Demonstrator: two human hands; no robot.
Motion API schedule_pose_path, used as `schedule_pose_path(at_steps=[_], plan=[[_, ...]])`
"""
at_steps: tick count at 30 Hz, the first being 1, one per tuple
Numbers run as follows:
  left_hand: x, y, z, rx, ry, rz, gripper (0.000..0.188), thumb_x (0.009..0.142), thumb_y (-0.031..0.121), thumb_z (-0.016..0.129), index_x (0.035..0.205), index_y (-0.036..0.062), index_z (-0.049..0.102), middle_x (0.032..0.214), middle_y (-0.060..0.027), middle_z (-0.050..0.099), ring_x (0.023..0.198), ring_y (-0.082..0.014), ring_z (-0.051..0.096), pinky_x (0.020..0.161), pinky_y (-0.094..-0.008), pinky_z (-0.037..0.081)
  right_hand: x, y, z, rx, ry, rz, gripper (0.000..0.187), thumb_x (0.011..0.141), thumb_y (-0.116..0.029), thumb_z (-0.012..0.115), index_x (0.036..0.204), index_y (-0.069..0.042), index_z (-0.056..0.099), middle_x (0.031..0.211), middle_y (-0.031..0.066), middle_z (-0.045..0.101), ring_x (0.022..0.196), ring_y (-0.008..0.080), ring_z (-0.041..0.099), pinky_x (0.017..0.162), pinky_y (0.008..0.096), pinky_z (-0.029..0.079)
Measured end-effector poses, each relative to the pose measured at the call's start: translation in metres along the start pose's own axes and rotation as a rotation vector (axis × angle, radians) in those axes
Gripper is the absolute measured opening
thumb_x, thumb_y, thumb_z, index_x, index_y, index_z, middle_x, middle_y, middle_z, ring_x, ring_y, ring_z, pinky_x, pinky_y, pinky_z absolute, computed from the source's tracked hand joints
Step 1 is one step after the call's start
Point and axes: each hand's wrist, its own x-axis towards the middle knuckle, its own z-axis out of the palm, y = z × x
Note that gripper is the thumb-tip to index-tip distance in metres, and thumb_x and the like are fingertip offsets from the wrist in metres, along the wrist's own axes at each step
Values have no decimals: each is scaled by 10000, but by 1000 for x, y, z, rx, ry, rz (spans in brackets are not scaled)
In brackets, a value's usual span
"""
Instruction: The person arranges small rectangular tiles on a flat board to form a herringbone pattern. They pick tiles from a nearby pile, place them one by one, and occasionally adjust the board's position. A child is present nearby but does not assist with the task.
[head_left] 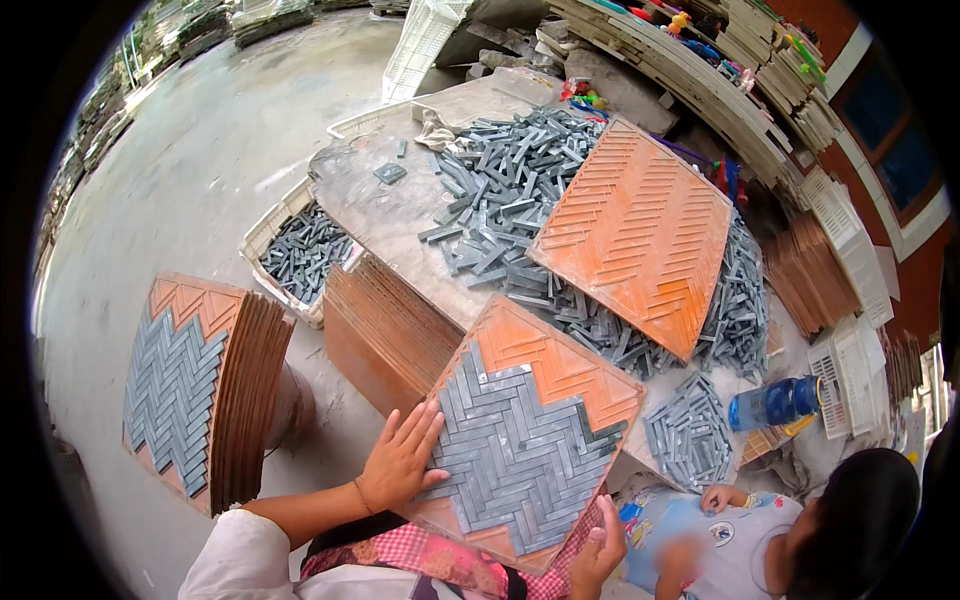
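Note:
An orange tray (520,349) with raised zigzag ridges lies tilted in front of me, near my lap. Grey stone strips (520,450) fill most of it in a herringbone pattern; its far corner and right side show bare orange. My left hand (400,460) rests on the tray's left edge, fingers stretched and thumb over the strips. At the lower right edge, my right hand (600,548) is upright with fingers apart, next to or touching the rim; which one I cannot tell. Neither hand visibly holds a strip.
Loose grey strips (520,190) heap on the table, an unfilled ridged tray (635,235) on top. Tray stacks (385,320) stand left; a filled tray (175,385) tops one. A strip-filled crate (300,255) stands behind. A blue bottle (775,403) and a child (760,540) are at right.

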Motion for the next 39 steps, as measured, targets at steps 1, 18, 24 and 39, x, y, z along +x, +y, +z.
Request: schedule_pose_path(at_steps=[1,18,24,39], plan=[[-1,-1,1,6,1,0,841,802,517,570,1403,-17,324,1495,-169,277,1393,-292,248,1114,-498,171,-1,1,0,6,1,4,526,964,-383,439,1129,96,583,1131,235,621,1090,346,587,954,414,429],[7,-1,1,-78,-52,142,805,844,531,513,1434,26,298,1497,-123,293,1389,-281,253,1122,-510,132,-17,-10,5,18,-62,17,445,967,-323,449,1034,75,638,1025,205,664,988,320,635,891,391,471],[-15,-12,0,-127,-2,63,766,865,514,492,1429,31,306,1504,-161,261,1391,-314,240,1112,-531,138,-27,-3,-6,5,-80,20,214,880,-79,567,1032,55,635,1010,205,661,942,336,647,838,376,504],[-27,-43,9,-1104,-32,-454,567,882,201,616,1345,-30,386,1194,-138,531,1052,-230,544,909,-343,446,-42,6,-1,-4,-69,40,187,821,-41,606,980,49,646,931,192,672,849,329,661,763,372,519]])
